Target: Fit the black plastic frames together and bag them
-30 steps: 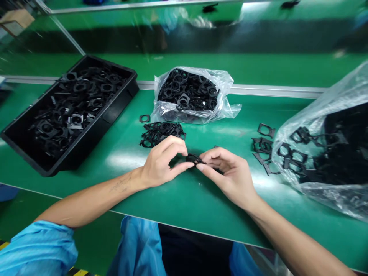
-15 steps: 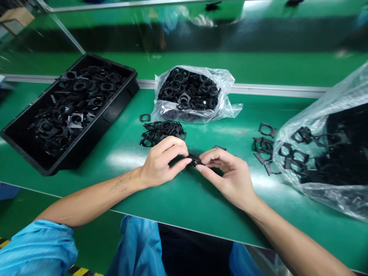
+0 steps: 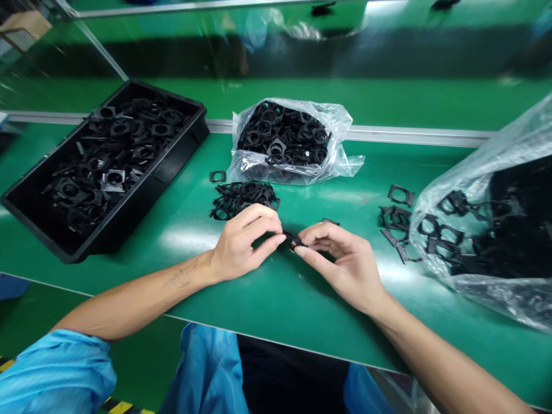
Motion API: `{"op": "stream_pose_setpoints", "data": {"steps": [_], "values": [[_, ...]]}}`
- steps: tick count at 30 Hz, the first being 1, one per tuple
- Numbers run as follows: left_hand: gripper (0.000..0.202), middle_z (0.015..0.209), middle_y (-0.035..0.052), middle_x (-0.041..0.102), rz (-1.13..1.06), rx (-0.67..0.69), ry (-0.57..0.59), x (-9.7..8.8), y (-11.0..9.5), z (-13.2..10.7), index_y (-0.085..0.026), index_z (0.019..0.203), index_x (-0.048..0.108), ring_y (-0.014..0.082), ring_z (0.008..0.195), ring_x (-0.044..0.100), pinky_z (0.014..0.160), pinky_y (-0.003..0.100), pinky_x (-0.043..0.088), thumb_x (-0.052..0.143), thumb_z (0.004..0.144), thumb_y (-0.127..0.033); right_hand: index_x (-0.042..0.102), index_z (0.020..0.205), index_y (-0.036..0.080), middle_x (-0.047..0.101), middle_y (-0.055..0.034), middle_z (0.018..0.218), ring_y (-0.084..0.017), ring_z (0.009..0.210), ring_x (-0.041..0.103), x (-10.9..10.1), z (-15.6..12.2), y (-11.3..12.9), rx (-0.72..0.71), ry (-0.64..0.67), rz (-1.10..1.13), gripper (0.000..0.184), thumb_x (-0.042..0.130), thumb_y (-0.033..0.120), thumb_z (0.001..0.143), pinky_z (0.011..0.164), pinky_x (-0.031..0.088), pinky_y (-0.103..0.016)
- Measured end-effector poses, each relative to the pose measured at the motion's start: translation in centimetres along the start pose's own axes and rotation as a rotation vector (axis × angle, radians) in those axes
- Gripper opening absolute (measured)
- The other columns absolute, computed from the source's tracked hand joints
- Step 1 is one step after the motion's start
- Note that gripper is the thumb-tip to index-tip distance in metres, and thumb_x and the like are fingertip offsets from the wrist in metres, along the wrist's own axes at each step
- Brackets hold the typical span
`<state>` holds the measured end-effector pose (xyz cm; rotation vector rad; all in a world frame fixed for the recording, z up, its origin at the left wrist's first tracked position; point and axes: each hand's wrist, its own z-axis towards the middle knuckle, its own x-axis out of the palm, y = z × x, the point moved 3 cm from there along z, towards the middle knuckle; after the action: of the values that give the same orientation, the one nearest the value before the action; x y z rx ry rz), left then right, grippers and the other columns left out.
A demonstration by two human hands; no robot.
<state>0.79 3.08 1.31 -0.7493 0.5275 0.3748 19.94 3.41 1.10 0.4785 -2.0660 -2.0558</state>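
Both my hands pinch one small black plastic part point(image 3: 293, 239) from its two sides, a little above the green table. My left hand point(image 3: 248, 238) is closed on its left end between thumb and fingers. On the right end, the thumb and fingertips of my right hand point(image 3: 345, 259) are closed too. The part is seen almost edge-on, so its full shape is hidden. Just behind my left hand lies a pile of black ring-shaped parts point(image 3: 241, 198), with a single flat frame point(image 3: 217, 176) beyond it. Another black piece point(image 3: 330, 221) shows partly behind my right hand.
A black bin point(image 3: 146, 192) full of black parts stands at the left. At the back, a clear plastic bag point(image 3: 345, 123) holds many rings. A larger clear bag point(image 3: 517, 144) lies at the right, with several loose frames point(image 3: 401, 195) beside it. A metal rail point(image 3: 388, 133) runs behind.
The black part has tilted slightly between my fingertips. My hands are otherwise almost in the same place, and everything on the table lies as before.
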Motion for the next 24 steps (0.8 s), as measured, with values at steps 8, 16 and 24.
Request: {"op": "stream_pose_setpoints", "data": {"steps": [8, 16, 24], "values": [[0.004, 0.086, 0.0042, 0.069, -0.145, -0.074, 0.039, 0.13, 0.38, -0.27, -0.017, 0.094, 0.063, 0.0147, 0.079, 0.064, 0.074, 0.029, 0.054, 0.064, 0.095, -0.022, 0.067, 0.083, 0.021, 0.070, -0.0041, 0.085, -0.019, 0.081, 0.068, 0.05, 0.07, 0.20, -0.012, 0.006, 0.000, 0.022, 0.078, 0.040, 0.086, 0.082, 0.063, -0.035], [0.003, 0.082, 0.0033, 0.071, -0.195, -0.039, 0.033, -0.04, 0.00, -0.02, -0.017, 0.090, 0.065, 0.0135, 0.076, 0.065, 0.073, 0.027, 0.054, 0.066, 0.094, -0.018, 0.067, 0.084, 0.022, 0.071, -0.0035, 0.086, -0.019, 0.082, 0.069, 0.00, 0.08, 0.12, -0.005, 0.014, 0.041, 0.018, 0.078, 0.036, 0.086, 0.082, 0.062, -0.033], [0.003, 0.080, 0.0032, 0.071, -0.196, 0.007, 0.046, -0.07, -0.17, 0.04, -0.016, 0.089, 0.065, 0.0126, 0.074, 0.066, 0.071, 0.025, 0.054, 0.067, 0.092, -0.015, 0.069, 0.084, 0.021, 0.072, -0.0031, 0.087, -0.017, 0.079, 0.068, -0.15, -0.01, 0.21, -0.059, -0.002, 0.001, 0.011, 0.076, 0.029, 0.089, 0.077, 0.057, -0.030]]}}
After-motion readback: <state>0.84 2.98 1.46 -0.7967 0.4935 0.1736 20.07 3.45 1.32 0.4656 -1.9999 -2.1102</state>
